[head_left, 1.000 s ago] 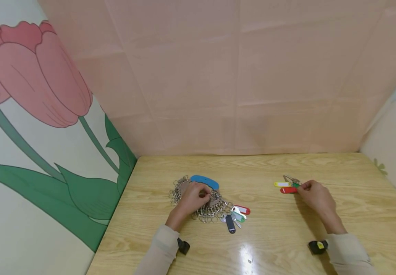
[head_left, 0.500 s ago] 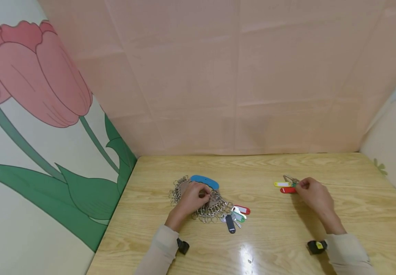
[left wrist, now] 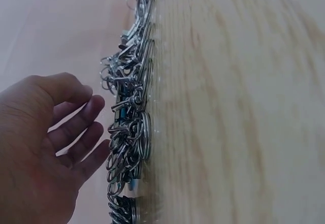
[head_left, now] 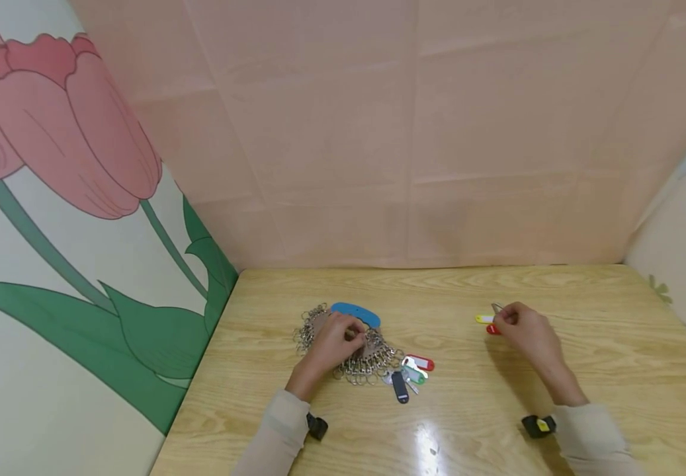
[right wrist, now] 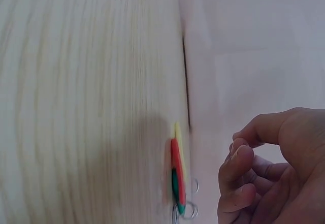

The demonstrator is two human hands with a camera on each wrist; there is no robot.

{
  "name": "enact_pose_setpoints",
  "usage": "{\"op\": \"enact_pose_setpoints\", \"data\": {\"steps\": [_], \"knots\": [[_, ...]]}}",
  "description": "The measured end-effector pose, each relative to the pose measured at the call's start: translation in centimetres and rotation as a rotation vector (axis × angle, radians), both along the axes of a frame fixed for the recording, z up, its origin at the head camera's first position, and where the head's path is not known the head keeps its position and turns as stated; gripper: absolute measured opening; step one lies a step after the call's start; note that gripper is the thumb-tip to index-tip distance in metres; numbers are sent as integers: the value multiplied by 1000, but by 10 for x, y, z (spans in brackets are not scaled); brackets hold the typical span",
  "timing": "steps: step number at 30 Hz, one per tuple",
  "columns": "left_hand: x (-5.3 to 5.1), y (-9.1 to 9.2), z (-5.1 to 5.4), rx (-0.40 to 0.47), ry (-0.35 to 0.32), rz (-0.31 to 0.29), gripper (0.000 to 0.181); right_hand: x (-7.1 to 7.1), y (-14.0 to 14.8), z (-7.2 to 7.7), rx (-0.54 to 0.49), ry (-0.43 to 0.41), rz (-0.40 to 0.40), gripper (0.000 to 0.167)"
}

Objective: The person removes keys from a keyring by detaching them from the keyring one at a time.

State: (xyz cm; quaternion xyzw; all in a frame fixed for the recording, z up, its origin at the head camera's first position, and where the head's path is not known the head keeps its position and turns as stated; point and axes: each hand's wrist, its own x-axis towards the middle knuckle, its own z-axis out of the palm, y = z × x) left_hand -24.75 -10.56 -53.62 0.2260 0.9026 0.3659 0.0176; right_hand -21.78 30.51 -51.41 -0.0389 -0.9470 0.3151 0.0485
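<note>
My left hand [head_left: 332,342] hovers over a fan of metal key clips [head_left: 378,357] beside a blue curved strip [head_left: 356,313]. In the left wrist view its relaxed fingers [left wrist: 76,127] stand apart from the rings and hold nothing. To the right, my right hand [head_left: 534,337] is above a small group of key tags. A yellow tag [head_left: 485,318], a red tag [head_left: 493,329] and the end of a key [head_left: 497,307] show past its fingertips. A green tag [right wrist: 175,186] and rings appear only in the right wrist view. The loosely curled right fingers hold nothing visible.
Right of the clips lie another red tag [head_left: 421,362], a green tag [head_left: 414,375] and a black tag [head_left: 399,387] with keys. They rest on a wood-grain table [head_left: 462,423]. A pinkish sheet [head_left: 414,132] rises behind the table; a tulip-painted wall stands left.
My right hand has moved left over the tags and covers more of them, including the green one in the head view. The left hand has stayed put.
</note>
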Motion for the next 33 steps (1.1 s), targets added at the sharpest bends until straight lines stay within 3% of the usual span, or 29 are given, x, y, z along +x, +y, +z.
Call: {"op": "enact_pose_setpoints", "data": {"steps": [8, 17, 25, 33], "knots": [[2, 7, 6, -42, 88, -29, 13, 4, -21, 3, -22, 45, 60, 24], [7, 20, 12, -27, 75, -52, 12, 8, -42, 6, -14, 95, 90, 17], [7, 32, 11, -79, 174, -87, 11, 10, -59, 2, -36, 71, 131, 16], [10, 45, 12, -105, 161, -78, 10, 11, -73, 0, -45, 87, 173, 10]]}}
